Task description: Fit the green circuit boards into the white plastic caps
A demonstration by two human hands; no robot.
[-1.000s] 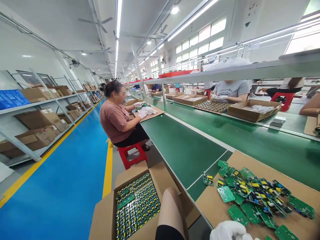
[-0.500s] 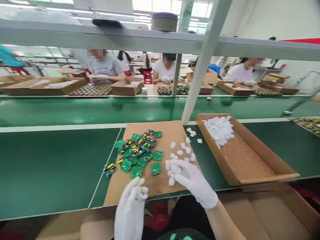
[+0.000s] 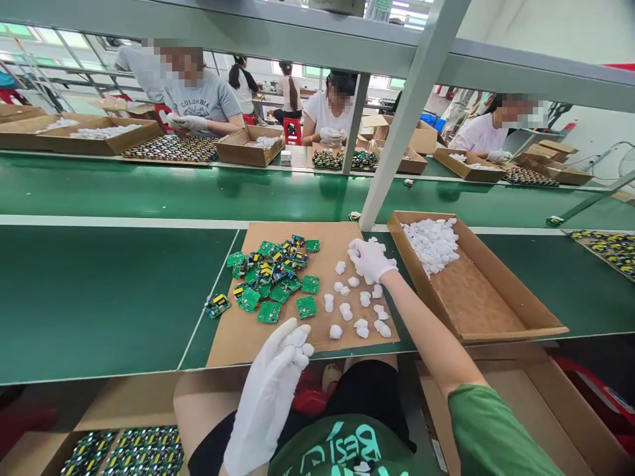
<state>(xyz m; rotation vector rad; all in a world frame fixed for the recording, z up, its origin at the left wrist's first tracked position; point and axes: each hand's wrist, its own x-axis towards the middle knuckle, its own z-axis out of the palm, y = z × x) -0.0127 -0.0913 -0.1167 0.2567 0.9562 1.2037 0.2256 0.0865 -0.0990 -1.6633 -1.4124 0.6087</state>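
My left hand (image 3: 272, 383), in a white glove, is raised at the near edge of a brown cardboard sheet (image 3: 317, 340). Its fingers are curled together; a pale bit shows at the tips, but white on white hides what it is. My gloved right hand (image 3: 370, 260) reaches to the sheet's far right corner, fingers bent down over small white pieces (image 3: 380, 244); its fingertips are hidden. Several crumpled-looking white pieces (image 3: 346, 311) lie spread on the right of the sheet. A heap of green circuit boards (image 3: 270, 271) covers its left part, with single boards (image 3: 306, 307) beside it.
An open cardboard tray (image 3: 501, 297) with a pile of white pieces (image 3: 431, 241) stands to the right. One board (image 3: 217, 305) lies off the sheet at left. A slanted metal post (image 3: 397, 132) rises behind the sheet. Co-workers (image 3: 201, 99) sit across the green belt (image 3: 173, 192).
My right hand has moved away from me, from the near white pieces to the far corner. My left hand has shifted slightly right. The view has tilted down, showing boxed boards at lower left.
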